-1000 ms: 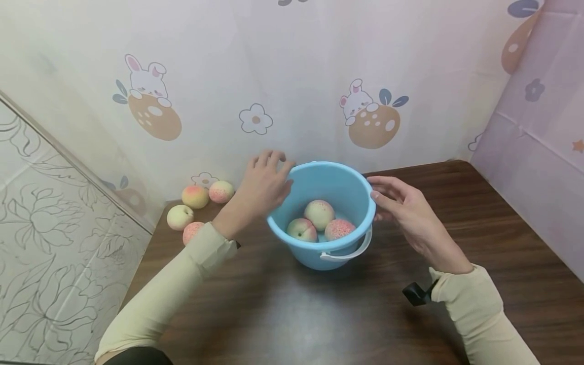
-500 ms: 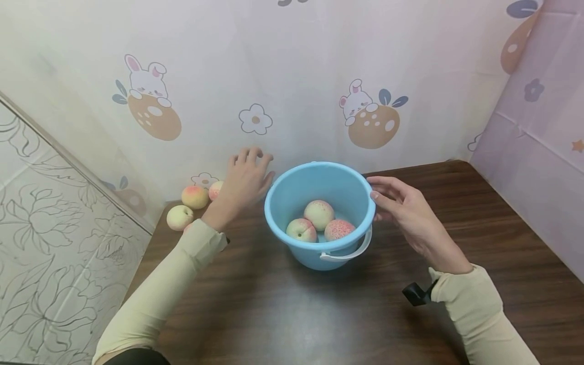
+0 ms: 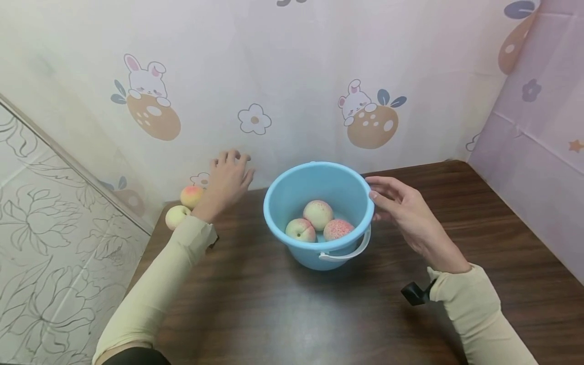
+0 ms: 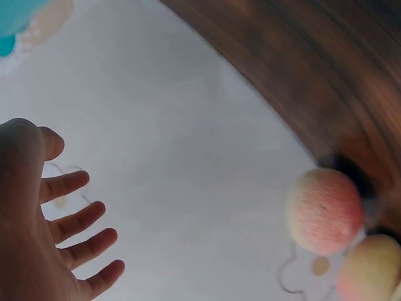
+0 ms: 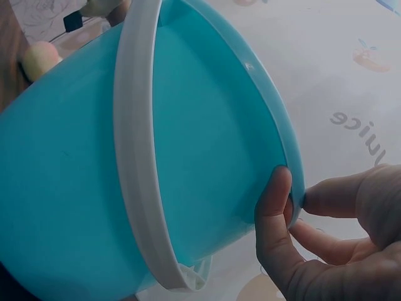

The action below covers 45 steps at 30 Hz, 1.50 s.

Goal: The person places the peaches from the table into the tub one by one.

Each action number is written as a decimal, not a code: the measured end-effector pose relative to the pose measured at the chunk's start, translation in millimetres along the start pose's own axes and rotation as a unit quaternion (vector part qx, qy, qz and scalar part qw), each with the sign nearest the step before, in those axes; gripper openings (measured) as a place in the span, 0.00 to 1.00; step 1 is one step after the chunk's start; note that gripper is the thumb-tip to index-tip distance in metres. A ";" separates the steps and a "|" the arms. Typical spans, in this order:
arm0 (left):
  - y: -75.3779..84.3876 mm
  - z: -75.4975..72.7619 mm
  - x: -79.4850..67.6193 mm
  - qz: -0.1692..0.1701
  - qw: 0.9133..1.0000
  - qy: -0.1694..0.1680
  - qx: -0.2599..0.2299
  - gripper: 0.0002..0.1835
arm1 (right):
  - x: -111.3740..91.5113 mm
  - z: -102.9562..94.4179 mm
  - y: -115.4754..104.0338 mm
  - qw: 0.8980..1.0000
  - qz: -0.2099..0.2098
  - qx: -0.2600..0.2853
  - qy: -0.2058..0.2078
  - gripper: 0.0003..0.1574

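Note:
A light blue bucket [image 3: 319, 256] stands upright on the dark wooden table, with several faux-looking peaches inside, among them a speckled pink peach [image 3: 338, 229] and a pale peach [image 3: 318, 215]. My right hand [image 3: 408, 215] pinches the bucket's rim at its right side; the right wrist view shows thumb and fingers on either side of the rim [image 5: 294, 144]. My left hand [image 3: 223, 182] hovers left of the bucket, fingers loosely spread and holding nothing. Near it lie a yellow-red peach [image 3: 191, 195] and a cream peach [image 3: 177, 217]. In the left wrist view, a pink peach [image 4: 326, 211] sits apart from the fingers.
The bucket's white handle [image 3: 349, 253] hangs down at its front right. A printed curtain [image 3: 296, 132] rises behind the table [image 3: 292, 314]. On the left is a wall panel with flower line drawings [image 3: 50, 243].
My left hand has moved left, away from the bucket's rim toward the loose peaches, and now hides some of them. My right hand and the bucket stay in place.

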<state>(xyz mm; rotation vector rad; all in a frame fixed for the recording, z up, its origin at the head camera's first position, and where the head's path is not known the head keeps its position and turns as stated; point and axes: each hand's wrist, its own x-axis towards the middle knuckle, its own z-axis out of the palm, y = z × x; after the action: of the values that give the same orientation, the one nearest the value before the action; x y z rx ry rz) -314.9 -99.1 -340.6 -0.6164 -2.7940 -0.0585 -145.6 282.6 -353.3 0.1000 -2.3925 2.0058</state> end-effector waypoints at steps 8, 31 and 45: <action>-33.2 19.1 3.5 -0.033 0.999 -0.022 -0.001 0.26 | 0.6 0.7 0.1 1.000 -0.002 0.005 -0.001 0.33; -81.2 60.7 0.5 -0.104 0.988 -0.107 -0.038 0.31 | 1.2 1.4 -1.1 1.000 0.008 0.006 0.002 0.33; -89.9 82.8 -3.7 -0.108 0.984 -0.139 -0.030 0.30 | 0.9 1.4 -0.4 1.000 0.006 0.004 0.001 0.33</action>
<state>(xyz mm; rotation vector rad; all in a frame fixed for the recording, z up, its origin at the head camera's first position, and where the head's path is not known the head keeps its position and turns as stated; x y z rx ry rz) -370.8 -174.1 -419.4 -0.3535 -3.1313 -0.1085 -146.4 281.1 -353.1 0.0837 -2.3913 2.0191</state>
